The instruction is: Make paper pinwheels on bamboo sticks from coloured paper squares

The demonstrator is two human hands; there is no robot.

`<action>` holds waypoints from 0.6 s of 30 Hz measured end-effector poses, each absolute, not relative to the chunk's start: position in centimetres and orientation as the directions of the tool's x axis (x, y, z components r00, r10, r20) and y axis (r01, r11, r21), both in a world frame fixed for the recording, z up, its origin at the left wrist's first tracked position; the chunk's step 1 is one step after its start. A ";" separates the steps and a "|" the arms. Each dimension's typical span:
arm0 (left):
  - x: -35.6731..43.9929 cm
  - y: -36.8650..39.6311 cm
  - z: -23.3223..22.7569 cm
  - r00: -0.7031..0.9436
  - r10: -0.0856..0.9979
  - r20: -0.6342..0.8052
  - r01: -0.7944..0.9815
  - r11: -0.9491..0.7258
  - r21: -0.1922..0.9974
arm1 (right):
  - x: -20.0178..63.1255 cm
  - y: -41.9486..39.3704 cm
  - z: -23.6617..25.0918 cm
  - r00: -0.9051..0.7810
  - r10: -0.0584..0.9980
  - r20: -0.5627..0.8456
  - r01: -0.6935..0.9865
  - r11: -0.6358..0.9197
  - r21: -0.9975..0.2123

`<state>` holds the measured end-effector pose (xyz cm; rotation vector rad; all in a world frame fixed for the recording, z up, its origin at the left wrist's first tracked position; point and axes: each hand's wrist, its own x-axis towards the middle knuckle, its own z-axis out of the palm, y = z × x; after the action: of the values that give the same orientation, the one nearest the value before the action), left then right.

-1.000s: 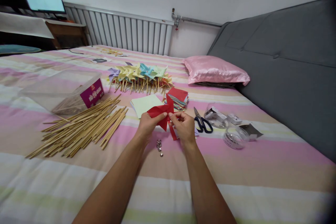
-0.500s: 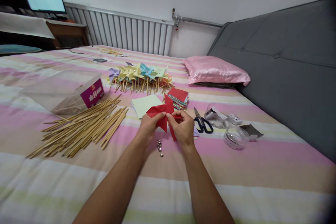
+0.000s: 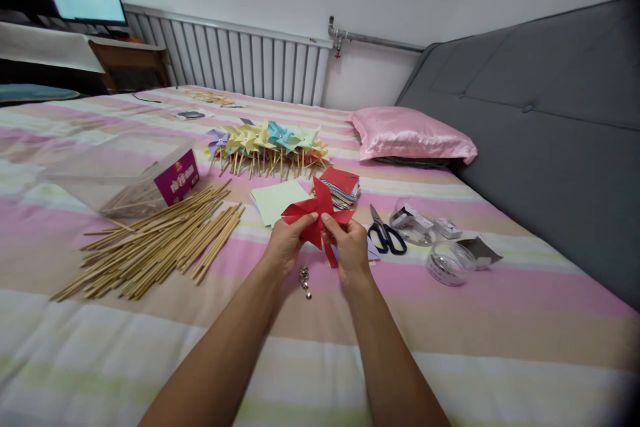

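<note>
A red paper pinwheel (image 3: 323, 195) is held up in front of me, its blades folded in toward the centre. My left hand (image 3: 289, 240) grips it from the left, thumb close to the middle. From the right, my right hand (image 3: 351, 242) holds it too, its thumb pressed near the centre and its fingers behind the paper. Small silver metal beads (image 3: 305, 279) lie on the bedspread just below my hands. Behind the pinwheel are a stack of coloured paper squares (image 3: 342, 188) and pale green paper sheets (image 3: 273, 200). Black-handled scissors (image 3: 385, 235) rest to the right.
Bamboo sticks (image 3: 155, 247) lie at left beside a clear plastic box (image 3: 115, 173). Finished pinwheels (image 3: 265, 143) are heaped farther back. At right are a round clear container (image 3: 447, 263), small boxes (image 3: 447, 227) and a pink pillow (image 3: 413, 133) against the grey headboard (image 3: 540, 120).
The right hand's fingers have shifted: the thumb now lies flatter over the pinwheel's centre and more of the right blade shows. The left hand has barely moved.
</note>
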<state>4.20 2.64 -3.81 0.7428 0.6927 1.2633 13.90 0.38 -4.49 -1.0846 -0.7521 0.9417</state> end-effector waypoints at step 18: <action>2.6 2.6 -3.0 0.394 0.909 -0.134 -0.257 0.249 0.934 | 17.3 -0.1 -4.0 0.325 0.942 -0.086 -0.304 0.018 -0.953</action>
<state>2.56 2.57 -3.04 1.0042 0.8045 0.9232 17.28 -0.05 -3.98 -1.1492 -0.7225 1.1117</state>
